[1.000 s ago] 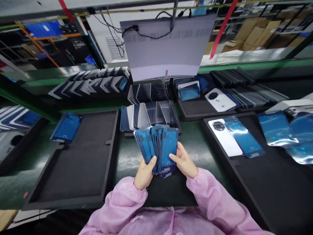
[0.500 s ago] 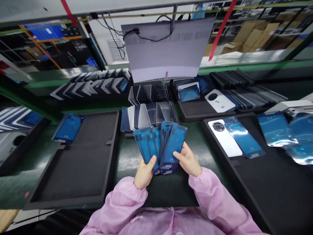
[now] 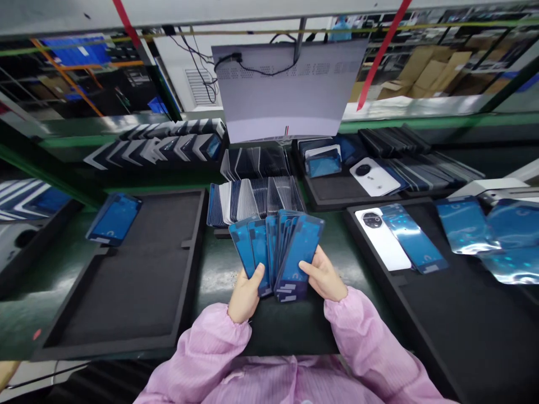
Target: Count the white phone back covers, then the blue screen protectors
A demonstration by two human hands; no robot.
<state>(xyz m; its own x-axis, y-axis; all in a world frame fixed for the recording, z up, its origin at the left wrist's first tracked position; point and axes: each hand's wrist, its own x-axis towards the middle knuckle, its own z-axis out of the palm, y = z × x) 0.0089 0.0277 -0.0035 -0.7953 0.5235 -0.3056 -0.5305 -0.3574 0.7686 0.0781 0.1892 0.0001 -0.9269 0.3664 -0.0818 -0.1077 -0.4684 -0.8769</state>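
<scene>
Both hands hold a fanned stack of blue-filmed phone panels (image 3: 275, 252) upright over the green bench. My left hand (image 3: 245, 292) grips the fan's lower left, thumb on a front panel. My right hand (image 3: 325, 278) pinches the rightmost panel, which tilts to the right. Behind the fan stands a rack of upright thin panels (image 3: 256, 199). Pink sleeves cover both arms.
A black foam tray (image 3: 138, 280) lies at left with one blue panel (image 3: 113, 219) on its far corner. At right another black tray (image 3: 463, 314) carries a white phone back (image 3: 382, 238), a blue panel (image 3: 415, 238) and shiny film bags (image 3: 484, 230). More racks stand behind, under a grey hanging board (image 3: 290, 90).
The fan has spread wider. My right hand has swung the rightmost panel outward to the right, and my left thumb has shifted slightly up the stack.
</scene>
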